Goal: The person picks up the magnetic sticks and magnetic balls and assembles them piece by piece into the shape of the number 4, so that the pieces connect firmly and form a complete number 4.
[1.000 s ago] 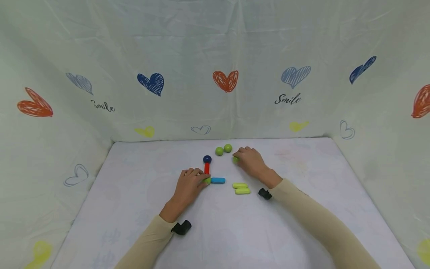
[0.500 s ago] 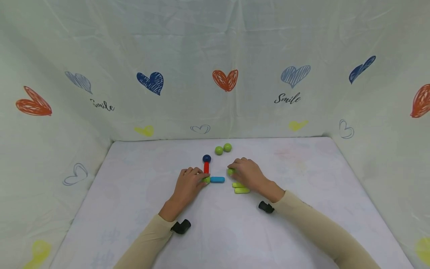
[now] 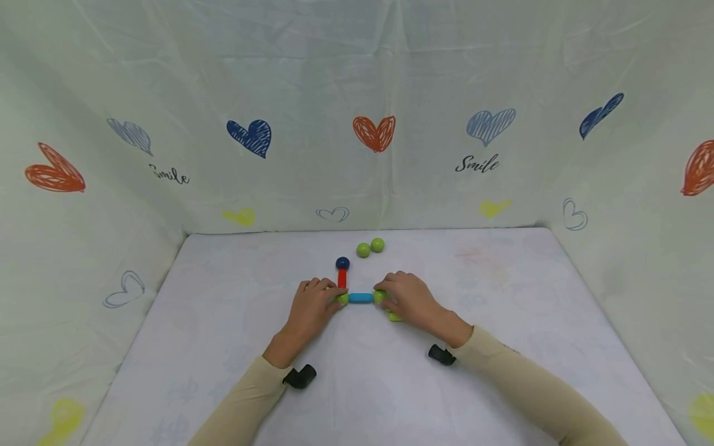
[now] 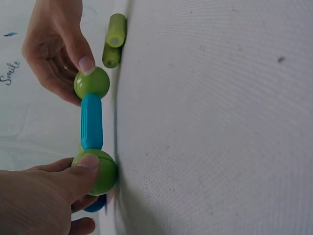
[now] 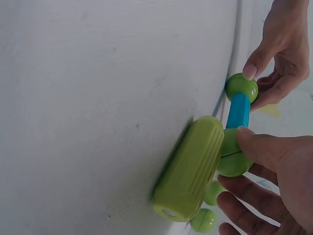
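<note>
My left hand (image 3: 313,307) pinches a green ball (image 4: 106,175) between thumb and fingers. A light blue rod (image 3: 361,298) runs right from that ball, and a red rod (image 3: 342,279) runs away toward the back, ending at a dark blue ball (image 3: 343,263). At the blue rod's right end, my right hand (image 3: 411,302) pinches a second green ball (image 5: 233,159), which touches the rod. Two yellow-green rods, the nearer one (image 5: 188,171) large in the right wrist view, lie beside the right hand, which partly covers them in the head view.
Two loose green balls, one (image 3: 363,250) just left of the other (image 3: 377,244), sit toward the back of the white table (image 3: 234,347). A white cloth with printed hearts hangs behind and at both sides. A black camera (image 3: 301,376) is strapped at each wrist.
My right hand has brought its green ball nearer and leftward, up to the free end of the blue rod. My left hand has stayed on its ball.
</note>
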{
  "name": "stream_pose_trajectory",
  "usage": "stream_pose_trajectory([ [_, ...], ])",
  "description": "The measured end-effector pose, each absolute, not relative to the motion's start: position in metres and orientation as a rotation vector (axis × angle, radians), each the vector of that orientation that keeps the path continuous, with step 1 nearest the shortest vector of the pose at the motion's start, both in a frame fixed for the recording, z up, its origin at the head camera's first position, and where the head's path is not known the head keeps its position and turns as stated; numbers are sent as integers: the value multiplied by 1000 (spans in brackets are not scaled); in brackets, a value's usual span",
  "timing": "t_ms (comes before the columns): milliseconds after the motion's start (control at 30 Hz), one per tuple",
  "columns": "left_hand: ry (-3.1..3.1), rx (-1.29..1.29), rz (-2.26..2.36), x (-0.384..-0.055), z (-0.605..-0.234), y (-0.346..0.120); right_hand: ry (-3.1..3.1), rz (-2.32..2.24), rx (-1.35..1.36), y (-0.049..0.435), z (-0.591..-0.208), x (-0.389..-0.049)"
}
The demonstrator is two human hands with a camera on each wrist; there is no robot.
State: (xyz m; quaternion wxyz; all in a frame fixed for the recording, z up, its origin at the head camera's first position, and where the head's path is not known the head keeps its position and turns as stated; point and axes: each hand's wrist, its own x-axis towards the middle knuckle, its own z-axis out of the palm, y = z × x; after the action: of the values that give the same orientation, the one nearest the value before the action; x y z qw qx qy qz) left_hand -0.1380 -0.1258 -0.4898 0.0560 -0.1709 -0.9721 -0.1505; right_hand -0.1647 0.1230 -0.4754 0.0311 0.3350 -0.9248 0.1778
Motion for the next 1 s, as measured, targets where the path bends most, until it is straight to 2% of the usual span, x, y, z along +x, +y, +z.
stream_pose_trajectory([
  [500, -2956, -520, -448, -138, -490, -126, -2863, 519, 1018, 123, -476, -161],
  [1000, -2932, -532, -440, -138, -491, -126, -2925, 558, 932, 145, -476, -154],
])
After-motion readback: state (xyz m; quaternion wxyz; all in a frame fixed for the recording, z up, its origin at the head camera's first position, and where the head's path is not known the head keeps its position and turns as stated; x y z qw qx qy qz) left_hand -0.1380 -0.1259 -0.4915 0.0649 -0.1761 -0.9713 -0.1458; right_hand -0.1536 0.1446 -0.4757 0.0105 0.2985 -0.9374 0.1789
